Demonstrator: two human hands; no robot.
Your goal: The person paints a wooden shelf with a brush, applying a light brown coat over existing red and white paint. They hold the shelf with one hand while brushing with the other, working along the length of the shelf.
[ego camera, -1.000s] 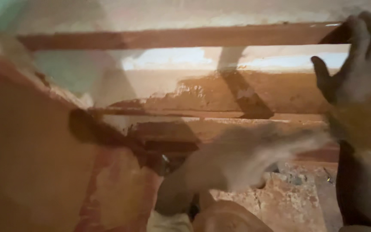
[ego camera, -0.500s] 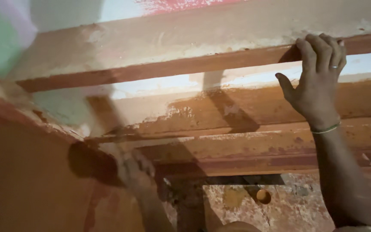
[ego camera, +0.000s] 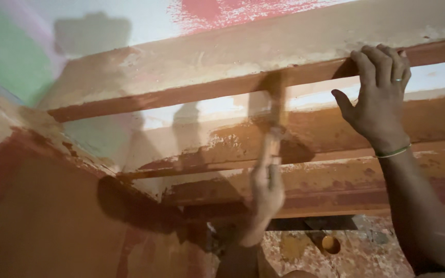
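My left hand (ego camera: 266, 193) is raised in the middle of the view, blurred by motion, and shut on the handle of a paintbrush (ego camera: 275, 110). The brush points upward, with its brown bristles against the underside edge of the upper ledge (ego camera: 181, 92). My right hand (ego camera: 377, 98) is up at the right, its fingers curled over the front edge of the same ledge. It wears a ring and a thin green bangle at the wrist.
Several stepped ledges run across the wall, partly coated in wet brown paint (ego camera: 336, 128). A brown-painted wall (ego camera: 42, 221) fills the left side. White, green and red patches (ego camera: 222, 10) show above. A rough speckled surface (ego camera: 356, 247) lies below.
My left hand has come up from low in the view, lifting the brush to the upper ledge. My right hand keeps its hold on the ledge while the view has tilted upward.
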